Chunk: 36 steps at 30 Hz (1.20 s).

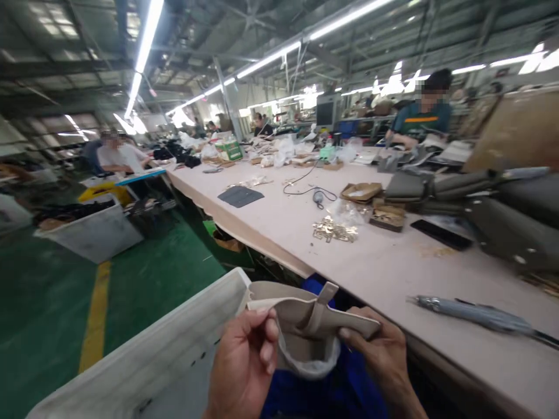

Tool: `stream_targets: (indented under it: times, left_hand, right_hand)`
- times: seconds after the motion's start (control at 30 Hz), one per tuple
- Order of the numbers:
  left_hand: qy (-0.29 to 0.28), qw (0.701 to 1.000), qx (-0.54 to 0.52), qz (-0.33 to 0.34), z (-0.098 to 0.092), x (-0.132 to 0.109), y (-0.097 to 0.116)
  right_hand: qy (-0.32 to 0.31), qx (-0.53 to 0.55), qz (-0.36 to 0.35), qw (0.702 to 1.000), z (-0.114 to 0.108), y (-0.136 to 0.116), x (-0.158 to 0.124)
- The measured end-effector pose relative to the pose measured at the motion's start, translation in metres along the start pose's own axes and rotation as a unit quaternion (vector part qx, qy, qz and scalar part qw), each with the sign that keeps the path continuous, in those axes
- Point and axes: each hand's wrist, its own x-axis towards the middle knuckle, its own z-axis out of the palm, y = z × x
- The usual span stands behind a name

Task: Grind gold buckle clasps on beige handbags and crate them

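Between my hands, over my lap, is a beige bag piece (pixel 301 311) with a short strap tab standing up from its edge and a whitish lining below. My left hand (pixel 244 355) pinches its near left edge between thumb and fingers. On the other side my right hand (pixel 382 346) grips the right end of the piece, thumb beneath the edge. To the right, on the table, lies a grey electric screwdriver (pixel 476 314), apart from my right hand. A pile of small gold-coloured metal parts (pixel 334 230) rests farther back on the table.
A white plastic bin (pixel 144 340) stands close at my left. The long table (pixel 279 224) bears a dark flat panel (pixel 241 196), cardboard trays (pixel 388 215), a black phone-like slab (pixel 441 234) and stacked dark bags (pixel 510 230). A person (pixel 421 119) works across the table.
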Motion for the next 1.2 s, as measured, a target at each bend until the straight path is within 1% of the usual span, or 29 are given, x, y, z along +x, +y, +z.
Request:
stream_targets:
  times: [0.07, 0.17, 0.23, 0.27, 0.33, 0.4, 0.43, 0.53, 0.6, 0.63, 0.73, 0.8, 0.87, 0.93, 1.03, 1.1, 1.17, 1.2]
  left_hand:
    - [-0.019, 0.998, -0.012, -0.056, 0.009, 0.015, -0.020]
    - [-0.028, 0.992, -0.004, -0.126, 0.020, 0.045, -0.056]
    - [-0.045, 0.988, 0.022, -0.146, 0.027, 0.056, -0.075]
    - [-0.067, 0.987, 0.044, -0.138, 0.030, 0.058, -0.080]
    - [-0.133, 0.982, 0.104, -0.085, 0.038, 0.056, -0.085]
    - [-0.201, 0.964, 0.171, -0.022, 0.046, 0.050, -0.082]
    - [-0.222, 0.954, 0.203, 0.008, 0.051, 0.049, -0.080]
    - [-0.246, 0.913, 0.303, 0.119, 0.062, 0.058, -0.075]
    - [-0.268, 0.868, 0.371, 0.192, 0.067, 0.072, -0.073]
    - [-0.288, 0.843, 0.402, 0.209, 0.070, 0.079, -0.073]
    - [-0.347, 0.777, 0.479, 0.214, 0.079, 0.096, -0.075]
    - [-0.378, 0.749, 0.497, 0.220, 0.087, 0.100, -0.077]
    - [-0.399, 0.745, 0.488, 0.217, 0.093, 0.101, -0.080]
    - [-0.402, 0.755, 0.475, 0.208, 0.098, 0.101, -0.083]
    - [-0.390, 0.764, 0.474, 0.199, 0.098, 0.103, -0.088]
    - [-0.386, 0.770, 0.478, 0.172, 0.096, 0.106, -0.092]
    - [-0.380, 0.779, 0.479, 0.141, 0.096, 0.107, -0.094]
    - [-0.373, 0.785, 0.477, 0.133, 0.097, 0.107, -0.094]
  right_hand:
    - [0.054, 0.007, 0.045, 0.997, -0.027, -0.002, -0.017]
    - [0.101, -0.018, 0.098, 0.990, -0.057, 0.006, -0.038]
    - [0.115, -0.019, 0.117, 0.986, -0.068, 0.014, -0.049]
    - [0.122, -0.013, 0.121, 0.985, -0.072, 0.016, -0.053]
    - [0.136, -0.001, 0.123, 0.983, -0.076, 0.020, -0.059]
    - [0.142, 0.003, 0.120, 0.983, -0.078, 0.020, -0.061]
    - [0.143, 0.002, 0.118, 0.983, -0.079, 0.019, -0.061]
    - [0.146, -0.003, 0.115, 0.983, -0.081, 0.017, -0.057]
    - [0.140, -0.006, 0.111, 0.984, -0.082, 0.016, -0.053]
    - [0.132, -0.008, 0.109, 0.985, -0.083, 0.015, -0.050]
    - [0.101, -0.015, 0.096, 0.990, -0.084, 0.009, -0.045]
    - [0.069, -0.022, 0.081, 0.994, -0.083, 0.004, -0.042]
    - [0.039, -0.029, 0.071, 0.996, -0.081, 0.000, -0.040]
    - [0.032, -0.040, 0.071, 0.996, -0.079, -0.001, -0.038]
    - [0.059, -0.063, 0.075, 0.993, -0.081, 0.004, -0.036]
    - [0.070, -0.079, 0.071, 0.992, -0.083, 0.006, -0.036]
    - [0.089, -0.103, 0.054, 0.989, -0.078, -0.001, -0.037]
    - [0.105, -0.123, 0.037, 0.986, -0.072, -0.008, -0.039]
